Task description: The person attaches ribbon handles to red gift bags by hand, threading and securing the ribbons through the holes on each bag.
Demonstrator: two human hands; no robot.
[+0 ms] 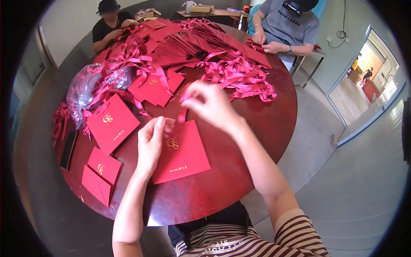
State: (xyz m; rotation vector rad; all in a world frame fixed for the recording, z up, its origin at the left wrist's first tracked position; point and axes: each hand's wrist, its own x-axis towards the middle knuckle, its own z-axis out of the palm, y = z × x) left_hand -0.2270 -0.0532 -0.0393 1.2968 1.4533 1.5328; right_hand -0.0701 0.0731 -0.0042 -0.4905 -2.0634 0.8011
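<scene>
A flat red paper bag (188,156) with gold print lies on the table in front of me. A pink-red ribbon (183,115) rises from its top edge. My right hand (212,105) is closed in a pinch on this ribbon, above and beyond the bag. Over the bag's upper left corner, my left hand (150,139) has its fingers pressed together. Whatever they hold, if anything, is hidden. Left of that hand lies another red bag (112,124) with a ribbon, and nearer to me are smaller red envelopes (100,175).
The round dark-red table (269,128) carries a heap of loose ribbons (244,79), fanned stacks of red bags (184,47) and a clear plastic bag (83,90). A black phone-like slab (68,150) lies at the left edge. Two people sit across, hands on red pieces.
</scene>
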